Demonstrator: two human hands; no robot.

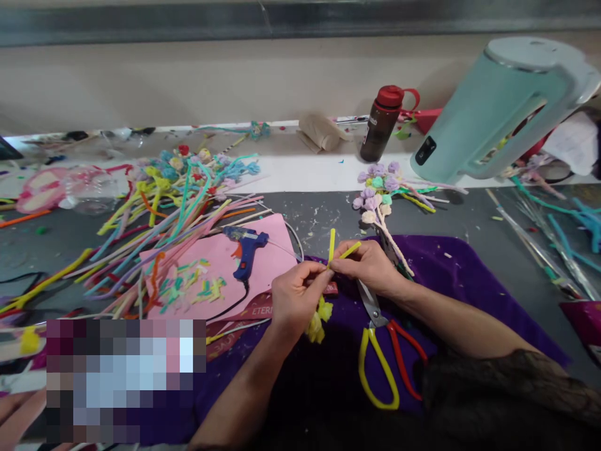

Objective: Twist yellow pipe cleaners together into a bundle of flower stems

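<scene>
My left hand point(298, 291) and my right hand point(369, 266) meet fingertip to fingertip above the purple cloth point(436, 269). Between the pinched fingers is a yellow pipe cleaner point(332, 243), with two ends poking up in a V. A yellow fuzzy flower point(319, 321) hangs just below my left hand; its join to the pipe cleaner is hidden. Scissors point(375, 322) with one yellow and one red handle lie under my right hand, their tips partly covered. A blue glue gun point(248, 247) rests on pink paper point(277, 232), left of my hands, beside short cut pipe cleaner pieces point(206, 287).
Long coloured pipe cleaners point(178, 219) are heaped at the left. Behind my right hand are lilac and mint fuzzy flowers point(375, 185), a dark bottle point(380, 128) with red lid and a mint kettle point(493, 119). Crumpled brown paper point(320, 133) lies at the back.
</scene>
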